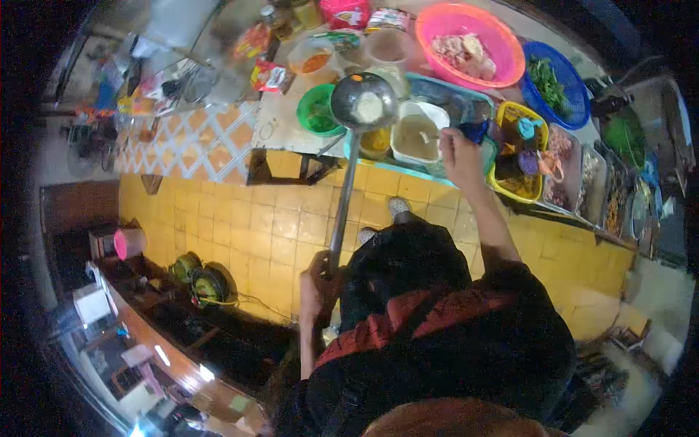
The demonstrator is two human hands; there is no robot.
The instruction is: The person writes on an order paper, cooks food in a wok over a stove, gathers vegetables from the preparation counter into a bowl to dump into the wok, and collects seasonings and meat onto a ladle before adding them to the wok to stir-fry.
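Note:
My left hand (319,280) is closed around the end of a long metal handle. It belongs to a large ladle (347,189), whose dark round bowl hangs over the counter edge with a pale white substance (369,107) in it. My right hand (460,153) is closed at the right side of a white tub (420,124) holding greyish-brown contents. A small light-coloured utensil tip (429,137) shows between this hand and the tub; its kind is hard to make out. Left of the tub, a yellow-filled container (376,142) sits partly under the ladle.
A green bowl (320,109), a pink basin (472,45) of pale meat, a blue basket (556,84) of greens and a yellow tray (519,151) line the counter. Yellow floor tiles (247,211) lie below. Behind on the left are a brown-edged counter (167,342) and a burner (211,284).

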